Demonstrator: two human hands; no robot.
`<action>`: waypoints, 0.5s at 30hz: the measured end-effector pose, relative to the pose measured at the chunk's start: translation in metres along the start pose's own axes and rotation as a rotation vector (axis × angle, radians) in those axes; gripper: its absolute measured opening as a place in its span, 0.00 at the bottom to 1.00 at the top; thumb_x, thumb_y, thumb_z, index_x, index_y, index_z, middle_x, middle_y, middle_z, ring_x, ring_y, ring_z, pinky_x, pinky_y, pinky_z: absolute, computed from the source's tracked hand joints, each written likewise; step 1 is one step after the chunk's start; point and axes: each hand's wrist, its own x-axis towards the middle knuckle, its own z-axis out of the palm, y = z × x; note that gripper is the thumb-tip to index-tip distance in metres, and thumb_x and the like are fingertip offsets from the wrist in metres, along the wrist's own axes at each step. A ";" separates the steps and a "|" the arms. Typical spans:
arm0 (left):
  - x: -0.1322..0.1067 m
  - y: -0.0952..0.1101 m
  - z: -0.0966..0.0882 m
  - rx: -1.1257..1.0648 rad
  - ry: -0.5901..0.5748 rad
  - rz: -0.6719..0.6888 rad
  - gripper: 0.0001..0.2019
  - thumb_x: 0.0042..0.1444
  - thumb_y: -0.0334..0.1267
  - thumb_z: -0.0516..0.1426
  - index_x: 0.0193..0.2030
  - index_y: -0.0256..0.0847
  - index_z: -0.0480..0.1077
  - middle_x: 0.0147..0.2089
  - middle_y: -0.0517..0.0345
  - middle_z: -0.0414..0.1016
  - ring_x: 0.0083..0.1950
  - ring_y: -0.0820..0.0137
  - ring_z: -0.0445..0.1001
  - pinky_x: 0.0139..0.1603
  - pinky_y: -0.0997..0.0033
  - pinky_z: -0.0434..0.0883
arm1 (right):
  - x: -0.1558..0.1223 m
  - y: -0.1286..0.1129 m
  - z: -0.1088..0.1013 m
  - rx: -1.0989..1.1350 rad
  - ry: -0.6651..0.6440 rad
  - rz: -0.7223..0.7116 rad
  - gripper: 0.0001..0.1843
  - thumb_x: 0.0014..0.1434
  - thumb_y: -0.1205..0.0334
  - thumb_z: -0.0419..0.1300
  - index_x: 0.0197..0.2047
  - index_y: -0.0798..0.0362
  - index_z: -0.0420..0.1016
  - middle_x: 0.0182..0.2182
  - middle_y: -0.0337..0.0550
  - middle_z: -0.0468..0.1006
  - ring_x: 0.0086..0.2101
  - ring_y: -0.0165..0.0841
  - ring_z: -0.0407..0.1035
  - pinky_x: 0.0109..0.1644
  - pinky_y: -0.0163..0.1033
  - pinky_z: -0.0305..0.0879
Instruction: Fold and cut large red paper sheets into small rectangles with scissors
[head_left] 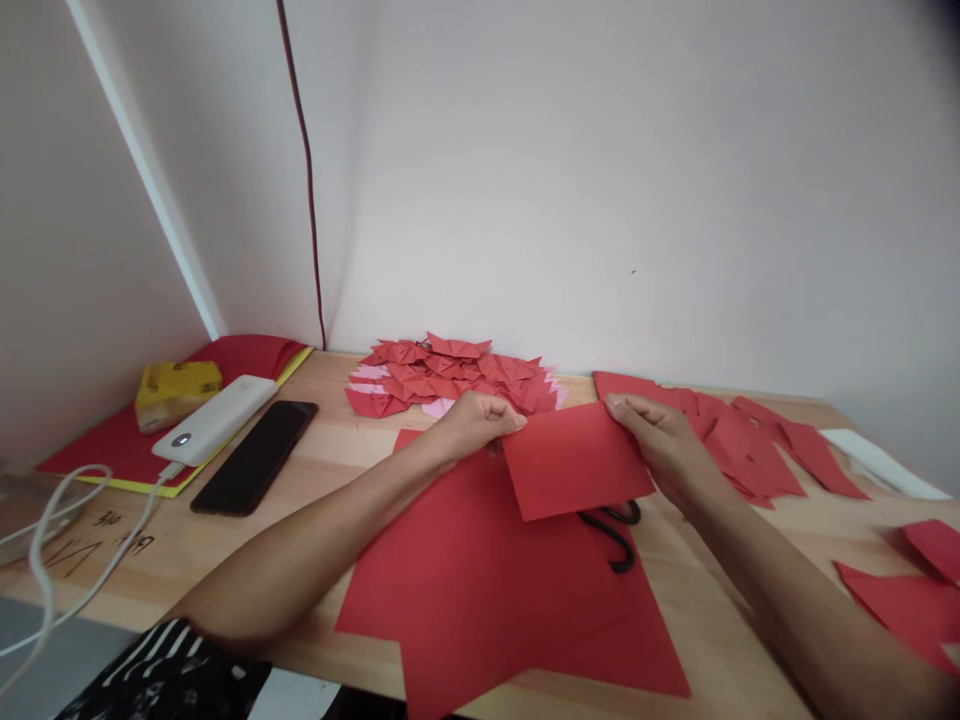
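Observation:
A small red paper rectangle (pixel 577 460) is stretched between my two hands above the table. My left hand (pixel 480 425) pinches its upper left corner, and my right hand (pixel 660 440) grips its upper right corner. Below it lie larger red paper sheets (pixel 495 590), overlapping at angles. The black handles of what look like scissors (pixel 619 550) stick out from under the held piece; the rest of them is hidden. Behind my hands is a pile of folded red and pink paper pieces (pixel 457 370).
Cut red paper pieces (pixel 735 440) lie at the back right, more red pieces (pixel 900 600) at the right edge. On the left are a black phone (pixel 255 460), a white power bank (pixel 217 420) with a white cable (pixel 142 510), a yellow packet (pixel 176 390) and red sheets (pixel 90 455).

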 end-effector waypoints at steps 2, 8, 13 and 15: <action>0.000 0.000 -0.001 -0.024 0.036 -0.003 0.16 0.50 0.47 0.62 0.24 0.36 0.67 0.22 0.61 0.69 0.22 0.77 0.65 0.26 0.75 0.63 | 0.000 0.001 -0.001 0.019 -0.018 0.003 0.20 0.53 0.43 0.63 0.24 0.50 0.71 0.24 0.38 0.72 0.26 0.33 0.65 0.31 0.37 0.62; 0.003 0.000 -0.004 -0.055 -0.003 -0.002 0.15 0.49 0.47 0.63 0.27 0.35 0.71 0.23 0.58 0.73 0.23 0.76 0.68 0.28 0.74 0.66 | 0.001 0.003 -0.005 0.033 -0.013 0.014 0.20 0.53 0.43 0.63 0.23 0.51 0.71 0.23 0.38 0.72 0.25 0.33 0.65 0.29 0.37 0.63; 0.004 -0.002 -0.008 -0.011 0.006 -0.009 0.15 0.51 0.47 0.62 0.26 0.36 0.69 0.23 0.57 0.74 0.22 0.75 0.71 0.25 0.76 0.64 | 0.001 0.002 -0.006 -0.027 0.000 -0.003 0.21 0.54 0.42 0.61 0.23 0.50 0.70 0.22 0.38 0.72 0.25 0.35 0.66 0.29 0.38 0.61; 0.003 -0.002 -0.008 0.026 -0.005 -0.004 0.15 0.52 0.47 0.60 0.25 0.37 0.68 0.22 0.56 0.74 0.22 0.74 0.72 0.24 0.76 0.64 | 0.001 0.000 -0.007 -0.072 0.019 -0.017 0.19 0.55 0.43 0.61 0.25 0.50 0.72 0.24 0.40 0.74 0.27 0.36 0.67 0.29 0.38 0.60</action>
